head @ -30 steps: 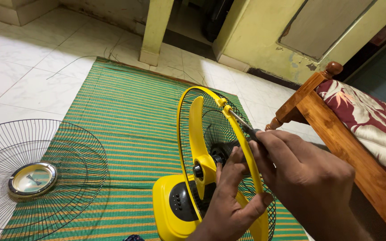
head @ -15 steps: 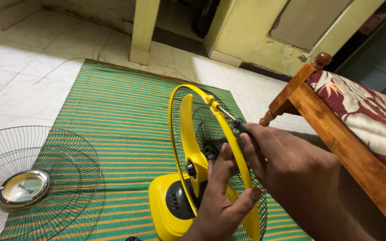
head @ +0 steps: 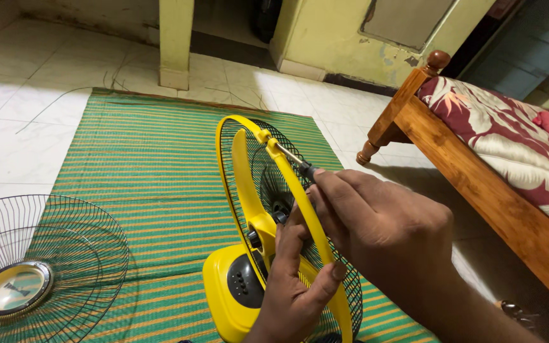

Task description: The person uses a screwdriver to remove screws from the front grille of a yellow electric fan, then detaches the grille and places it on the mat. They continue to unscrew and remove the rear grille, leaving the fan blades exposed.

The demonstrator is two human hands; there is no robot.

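Note:
A yellow table fan point(head: 236, 286) stands on a green striped mat point(head: 154, 165), with its rear wire guard and yellow rim point(head: 290, 174) upright and a yellow blade point(head: 241, 168) showing. My left hand point(head: 297, 286) grips the lower part of the rim, fingers reaching toward the motor hub. My right hand point(head: 382, 232) holds a screwdriver point(head: 290, 155), its tip set against a small yellow clip at the rim's top.
The detached front wire guard point(head: 30, 267) with a round silver centre lies flat at the lower left. A wooden bed frame point(head: 478, 184) with a floral mattress stands at the right. White tiled floor and a pillar point(head: 176, 41) lie beyond the mat.
The view has shifted, so the fan and hands sit further left and the bed shows more. Both hands keep their hold; the screwdriver stays on the rim clip.

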